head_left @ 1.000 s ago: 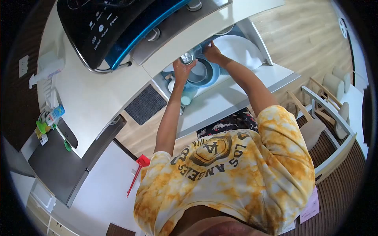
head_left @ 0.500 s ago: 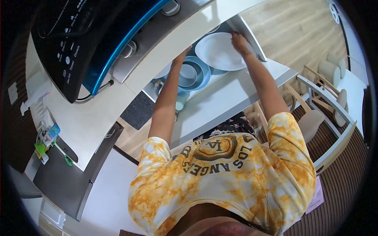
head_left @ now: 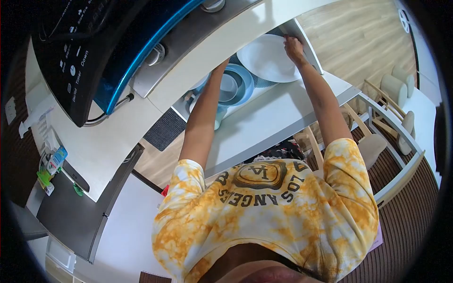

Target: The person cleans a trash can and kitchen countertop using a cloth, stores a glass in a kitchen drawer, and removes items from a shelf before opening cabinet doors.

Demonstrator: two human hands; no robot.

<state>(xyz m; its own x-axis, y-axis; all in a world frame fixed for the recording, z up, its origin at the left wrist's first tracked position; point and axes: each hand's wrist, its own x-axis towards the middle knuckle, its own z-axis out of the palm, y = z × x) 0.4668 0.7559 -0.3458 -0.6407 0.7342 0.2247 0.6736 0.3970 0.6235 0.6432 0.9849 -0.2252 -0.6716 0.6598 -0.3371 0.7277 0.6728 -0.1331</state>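
Observation:
An open drawer (head_left: 264,111) below the counter holds dishes. My right hand (head_left: 293,47) is at the right rim of a large white plate (head_left: 269,59), its fingers bent at the edge; whether it grips the rim is hard to tell. My left hand (head_left: 222,66) reaches under the counter edge, behind the blue bowls, with its fingers hidden. Nested blue bowls (head_left: 243,85) sit between my arms, a smaller grey-blue bowl (head_left: 228,88) inside. A pale green cup (head_left: 219,118) stands partly behind my left forearm.
Above the drawer are the white counter (head_left: 165,82) and a cooker with knobs (head_left: 155,54). A dark mat (head_left: 165,130) lies on the floor at left. Chairs (head_left: 370,148) stand at the right. Bottles (head_left: 56,160) are by the sink at far left.
My right hand has moved right from the bowls to the plate's far rim. My left hand has gone under the counter edge; the glass it held is no longer visible. The view has shifted.

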